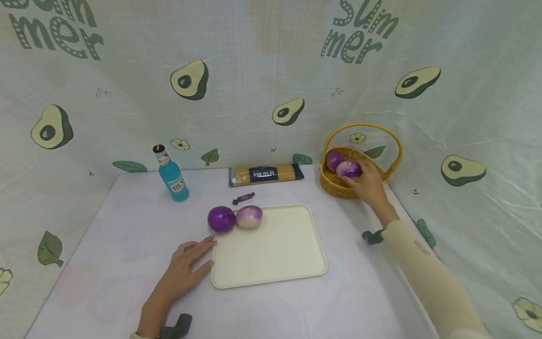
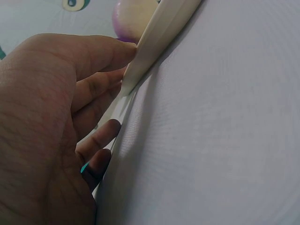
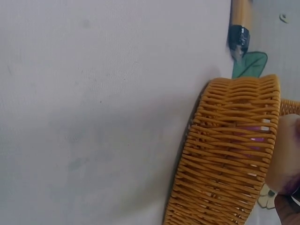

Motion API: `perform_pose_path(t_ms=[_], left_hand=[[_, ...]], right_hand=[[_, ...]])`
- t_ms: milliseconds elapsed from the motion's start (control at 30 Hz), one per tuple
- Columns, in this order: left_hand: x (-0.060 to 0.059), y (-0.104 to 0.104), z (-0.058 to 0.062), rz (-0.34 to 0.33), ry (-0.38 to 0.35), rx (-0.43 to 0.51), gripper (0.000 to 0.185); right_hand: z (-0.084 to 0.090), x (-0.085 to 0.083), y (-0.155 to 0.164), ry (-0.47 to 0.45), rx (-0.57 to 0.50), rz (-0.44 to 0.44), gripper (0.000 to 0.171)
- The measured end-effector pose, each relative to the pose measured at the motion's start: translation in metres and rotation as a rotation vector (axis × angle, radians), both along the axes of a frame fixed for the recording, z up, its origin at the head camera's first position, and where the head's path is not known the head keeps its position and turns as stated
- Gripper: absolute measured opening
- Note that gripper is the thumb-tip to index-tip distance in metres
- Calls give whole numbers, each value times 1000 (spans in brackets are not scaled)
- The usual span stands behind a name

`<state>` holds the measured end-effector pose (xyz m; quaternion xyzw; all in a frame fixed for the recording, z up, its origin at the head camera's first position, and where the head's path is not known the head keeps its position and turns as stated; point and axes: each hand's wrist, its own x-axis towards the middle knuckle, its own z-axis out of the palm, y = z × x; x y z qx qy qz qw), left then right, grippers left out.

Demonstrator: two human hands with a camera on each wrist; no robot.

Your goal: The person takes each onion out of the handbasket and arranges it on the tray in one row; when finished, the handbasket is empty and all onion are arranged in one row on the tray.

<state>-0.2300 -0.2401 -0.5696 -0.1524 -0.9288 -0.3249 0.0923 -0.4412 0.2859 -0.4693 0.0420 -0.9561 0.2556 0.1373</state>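
Observation:
My right hand (image 1: 370, 184) grips a purple-and-white onion (image 1: 349, 169) over the wicker basket (image 1: 338, 190) at the back right. Beside it, inside the basket, lies a purple onion (image 1: 334, 160). In the right wrist view the held onion (image 3: 283, 154) shows at the basket's rim, with only a bit of the fingers visible. My left hand (image 1: 179, 273) rests at the left edge of the cream tray (image 1: 271, 254), fingers extended, fingertips right at its rim. On the tray's far left corner sit a dark purple onion (image 1: 221, 219) and a paler purple-and-white onion (image 1: 249, 216).
A blue bottle (image 1: 173, 181) stands at the back left. A pack of pasta (image 1: 266, 174) lies along the back edge, with a small purple wrapped candy (image 1: 243, 198) in front of it. The basket's tall handle (image 1: 364, 125) arches above its opening. Patterned cloth hangs behind the table.

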Motion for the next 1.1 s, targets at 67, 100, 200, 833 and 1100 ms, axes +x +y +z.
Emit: perform_pose_path(t_ms=[67, 100, 200, 833, 1100], left_hand=[[0, 0, 1, -2, 6, 0, 52], [0, 0, 1, -3, 8, 1, 52], [0, 0, 1, -3, 9, -3, 52], [0, -1, -1, -14, 33, 11, 53], [1, -1, -2, -11, 28, 12, 52]], right_hand=[[0, 2, -1, 8, -7, 6, 73], [0, 3, -2, 11, -11, 9, 72], [0, 5, -3, 11, -16, 13, 72], [2, 17, -9, 76, -15, 50, 72], [7, 30, -17, 73, -19, 73, 72]])
